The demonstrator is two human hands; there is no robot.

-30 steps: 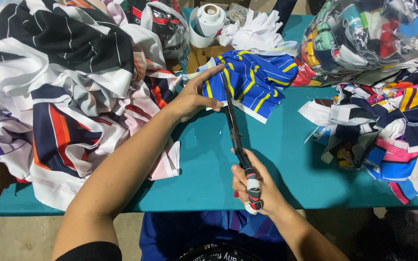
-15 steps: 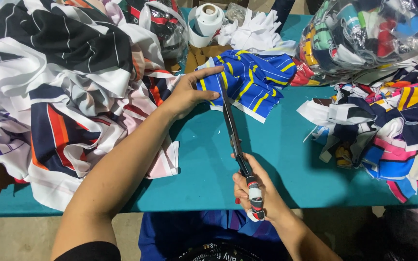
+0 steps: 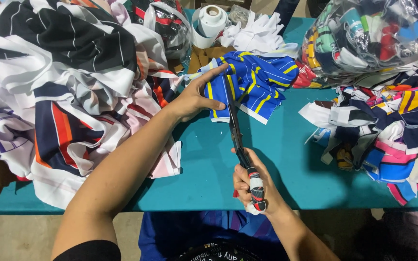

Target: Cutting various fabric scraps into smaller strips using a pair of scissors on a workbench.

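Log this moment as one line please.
left hand: pins blue striped fabric | right hand: grips scissors | blades in fabric

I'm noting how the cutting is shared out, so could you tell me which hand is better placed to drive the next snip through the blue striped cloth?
Probably the right hand: it grips the scissors, blades reaching into the blue striped cloth. The left hand lies on that cloth, pinning it.

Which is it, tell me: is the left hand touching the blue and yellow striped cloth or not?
Touching. The head view shows the left hand lying flat on the blue and yellow striped cloth, fingers pressing it onto the teal table beside the scissors.
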